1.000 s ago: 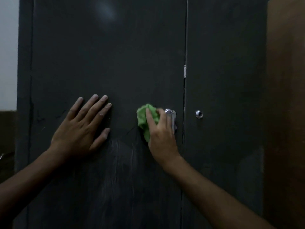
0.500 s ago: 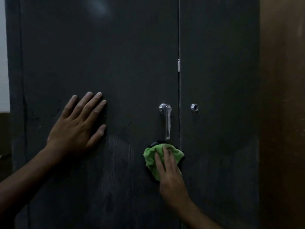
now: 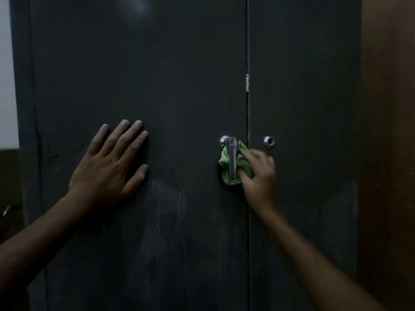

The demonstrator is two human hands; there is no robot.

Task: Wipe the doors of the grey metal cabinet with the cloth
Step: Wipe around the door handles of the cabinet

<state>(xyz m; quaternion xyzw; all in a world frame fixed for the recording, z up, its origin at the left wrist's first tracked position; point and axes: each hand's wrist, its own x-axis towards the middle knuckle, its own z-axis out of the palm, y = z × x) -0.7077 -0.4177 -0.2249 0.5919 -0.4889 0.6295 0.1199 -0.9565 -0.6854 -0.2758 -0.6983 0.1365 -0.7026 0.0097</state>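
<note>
Dim room, grey metal cabinet [image 3: 179,75] with 2 doors shut, seam [image 3: 248,221] running vertically between them. Left hand [image 3: 112,167] lies flat on the left door [image 3: 139,63], fingers straight and spread, palm pressed to the metal, holding nothing. Right hand [image 3: 258,176] presses a green cloth [image 3: 224,162] against the left door right at the seam, fingers bent over the bunched fabric; hand is motion-blurred, so the exact grip is not sharp, but the cloth is pinned under the fingers. Cloth sits behind and around the chrome lever handle [image 3: 232,160], which hangs straight down in front of it. Small round chrome lock [image 3: 268,140] on the right door [image 3: 303,86], just beside the hand, not touched. Pale streaky smears [image 3: 166,209] on the lower left door below the hands. Brown wood surface [image 3: 388,153] to the right of the cabinet, pale wall [image 3: 6,86] to the left.
</note>
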